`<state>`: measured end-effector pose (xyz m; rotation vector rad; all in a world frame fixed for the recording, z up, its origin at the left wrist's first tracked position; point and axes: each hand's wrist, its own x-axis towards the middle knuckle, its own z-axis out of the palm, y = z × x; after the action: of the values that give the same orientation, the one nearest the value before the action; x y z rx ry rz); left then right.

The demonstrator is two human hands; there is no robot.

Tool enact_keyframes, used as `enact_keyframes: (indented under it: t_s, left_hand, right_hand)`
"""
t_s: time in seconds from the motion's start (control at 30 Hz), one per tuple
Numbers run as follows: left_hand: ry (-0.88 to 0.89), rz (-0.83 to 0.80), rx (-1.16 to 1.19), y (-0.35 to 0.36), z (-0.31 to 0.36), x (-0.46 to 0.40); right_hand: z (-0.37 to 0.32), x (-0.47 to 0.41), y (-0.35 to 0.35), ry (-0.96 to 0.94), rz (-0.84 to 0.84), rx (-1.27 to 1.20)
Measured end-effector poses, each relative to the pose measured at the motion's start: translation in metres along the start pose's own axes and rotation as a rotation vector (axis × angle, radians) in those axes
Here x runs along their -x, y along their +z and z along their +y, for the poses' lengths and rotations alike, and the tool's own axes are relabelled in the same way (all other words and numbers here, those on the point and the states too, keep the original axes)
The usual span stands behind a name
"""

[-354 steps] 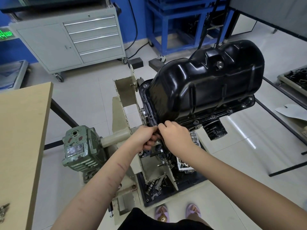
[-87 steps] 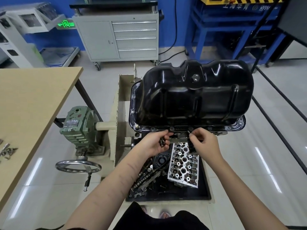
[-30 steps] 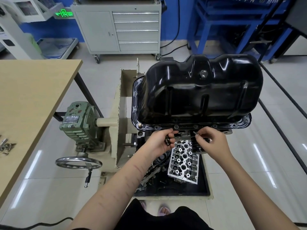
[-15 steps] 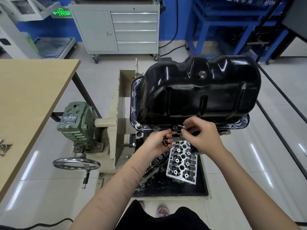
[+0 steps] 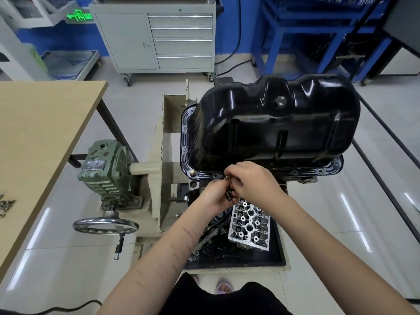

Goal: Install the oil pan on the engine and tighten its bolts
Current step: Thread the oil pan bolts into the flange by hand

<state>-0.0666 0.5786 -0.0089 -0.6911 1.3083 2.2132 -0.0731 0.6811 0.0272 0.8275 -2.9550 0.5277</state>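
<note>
The black oil pan [image 5: 272,123] sits on the engine, which is mounted on a beige stand [image 5: 159,169]. Its flange [image 5: 322,171] runs along the near edge with several bolt holes; one bolt head [image 5: 192,171] shows at the near left corner. My left hand [image 5: 213,198] is curled below the flange and holds dark bolts [image 5: 229,194]. My right hand [image 5: 252,183] lies over it, fingertips pinching a small bolt at the flange near its left part.
A green gearbox [image 5: 102,169] with a chrome handwheel [image 5: 105,225] stands left of the stand. A cylinder head [image 5: 250,223] lies in the black floor tray [image 5: 278,258] below my hands. The wooden table [image 5: 36,137] at left holds loose bolts [image 5: 5,204]. A grey drawer cabinet [image 5: 156,39] stands behind.
My right hand has moved left along the flange from the middle and now overlaps my left hand. The left hand stays below the flange with its bolts.
</note>
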Motion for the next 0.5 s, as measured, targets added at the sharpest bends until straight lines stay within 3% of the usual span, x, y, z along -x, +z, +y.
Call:
enact_keyframes:
  t_s: [0.1, 0.33, 0.5]
  left_hand:
    - [0.000, 0.001, -0.013, -0.001, 0.001, 0.000]
    - [0.038, -0.029, -0.079, -0.003, -0.001, -0.002]
    - [0.102, -0.045, -0.186, -0.009, -0.005, -0.003]
  right_hand:
    - [0.001, -0.003, -0.006, -0.007, -0.079, -0.064]
    - [-0.005, -0.006, -0.005, 0.084, -0.061, -0.200]
    - [-0.016, -0.010, 0.011, 0.158, -0.024, -0.045]
